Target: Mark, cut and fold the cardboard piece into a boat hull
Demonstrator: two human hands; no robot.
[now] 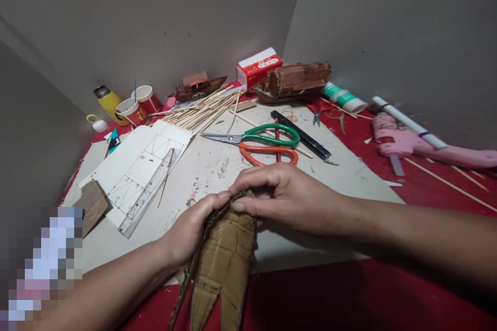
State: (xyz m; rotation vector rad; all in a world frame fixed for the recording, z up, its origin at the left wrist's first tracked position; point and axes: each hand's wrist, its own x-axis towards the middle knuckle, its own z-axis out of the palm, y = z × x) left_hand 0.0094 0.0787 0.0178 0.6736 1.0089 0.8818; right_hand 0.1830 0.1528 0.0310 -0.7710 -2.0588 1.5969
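Both my hands hold a brown cardboard boat hull over the near edge of the table. My left hand grips its left side with the fingers curled around the corrugated edge. My right hand comes from the right and pinches the hull's far end between thumb and fingers. The hull's near end splits into pointed flaps and reaches toward me.
A white board covers the red table. On it lie green and orange scissors, a black knife, a ruler on a drawn sheet, and bamboo sticks. Behind stand cups, model boats, a pink glue gun.
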